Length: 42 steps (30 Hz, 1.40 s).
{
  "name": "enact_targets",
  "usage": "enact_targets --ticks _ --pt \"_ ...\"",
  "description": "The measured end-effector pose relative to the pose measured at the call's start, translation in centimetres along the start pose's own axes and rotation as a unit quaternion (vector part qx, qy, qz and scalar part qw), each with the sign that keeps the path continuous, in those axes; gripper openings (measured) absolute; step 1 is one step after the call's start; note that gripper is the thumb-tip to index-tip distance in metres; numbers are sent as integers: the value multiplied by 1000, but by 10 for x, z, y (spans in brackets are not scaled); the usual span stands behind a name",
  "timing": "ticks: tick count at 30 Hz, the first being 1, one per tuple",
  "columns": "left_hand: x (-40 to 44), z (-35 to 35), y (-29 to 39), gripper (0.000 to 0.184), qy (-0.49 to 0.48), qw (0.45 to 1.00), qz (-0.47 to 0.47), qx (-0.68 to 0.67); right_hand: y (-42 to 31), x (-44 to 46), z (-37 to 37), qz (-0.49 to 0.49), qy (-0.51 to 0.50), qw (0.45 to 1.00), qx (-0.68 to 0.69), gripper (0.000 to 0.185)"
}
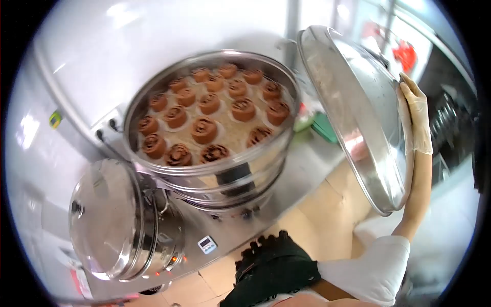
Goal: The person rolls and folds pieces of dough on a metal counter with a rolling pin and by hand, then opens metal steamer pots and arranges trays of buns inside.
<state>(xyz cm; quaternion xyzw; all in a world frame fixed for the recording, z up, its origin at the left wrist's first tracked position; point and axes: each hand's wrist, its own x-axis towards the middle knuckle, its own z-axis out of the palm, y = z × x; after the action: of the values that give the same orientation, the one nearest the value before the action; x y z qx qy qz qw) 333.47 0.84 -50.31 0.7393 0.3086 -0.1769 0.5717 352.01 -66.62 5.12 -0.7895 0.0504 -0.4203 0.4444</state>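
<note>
My right hand (418, 110), in a thin pale glove, is closed at the outer side of a large steel steamer lid (376, 97). The lid is held tipped almost on edge, off to the right of the big steamer pot (212, 171), and its shiny inner side faces the pot. Inside the uncovered pot, several brown spiral rolls (204, 130) stand apart on small white papers over a pale liner. The lid's handle is hidden by my fingers. My left hand is out of the picture.
A smaller lidded steel pot (105, 220) with lit indicator lights stands to the left on the steel counter (286, 189). A small white timer (206, 244) lies near the counter's front edge. Behind the big pot are a green cloth (325, 127) and a white wall.
</note>
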Motion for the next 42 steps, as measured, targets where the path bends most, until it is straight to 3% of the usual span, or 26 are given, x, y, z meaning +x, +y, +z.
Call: enact_targets --ticks 4,5,7,9,12,19,20,22,24,26,28,30,32,34,36,37,42 --pt "19 -18 1 41 -43 996 54 57 -32 -146 -75 53 69 977 -192 42" --pt "25 -20 1 42 -63 993 64 78 -25 -182 -101 103 101 965 -218 41" --pt "38 -22 -1 42 -102 984 78 120 -25 -256 -146 165 131 953 -220 42" --pt "44 -15 2 43 -137 975 88 150 -42 -325 -193 267 163 914 -260 43" --pt "42 7 6 43 -184 958 99 198 -49 -415 -273 342 237 857 -303 45" --pt "-6 90 -8 45 -298 906 109 281 -77 -630 -472 395 414 708 -414 48" --pt "-17 105 -12 45 -311 899 109 290 -74 -665 -501 415 442 669 -430 50" --pt "-41 136 -20 46 -334 883 108 312 -42 -768 -584 408 498 652 -400 55" --pt "-67 172 -32 46 -355 866 108 335 -44 -781 -565 414 528 595 -442 54" --pt "-96 210 -47 47 -369 851 105 359 -10 -829 -590 463 492 492 -549 49" --pt "-127 245 -62 47 -381 833 100 390 67 -901 -628 473 525 511 -490 41" --pt "-157 278 -79 48 -382 817 93 421 97 -876 -602 504 479 428 -578 35" --pt "-187 299 -92 48 -380 800 87 456 137 -878 -596 488 441 417 -627 39" --pt "-212 316 -103 49 -375 788 77 482 195 -908 -606 489 419 358 -676 46" --pt "-232 321 -110 49 -368 775 66 509 225 -909 -609 476 428 372 -672 51" --pt "-241 320 -114 49 -362 771 61 521 235 -910 -614 536 417 402 -614 66" --pt "-267 291 -114 51 -332 752 29 569 265 -913 -621 555 375 432 -604 66"
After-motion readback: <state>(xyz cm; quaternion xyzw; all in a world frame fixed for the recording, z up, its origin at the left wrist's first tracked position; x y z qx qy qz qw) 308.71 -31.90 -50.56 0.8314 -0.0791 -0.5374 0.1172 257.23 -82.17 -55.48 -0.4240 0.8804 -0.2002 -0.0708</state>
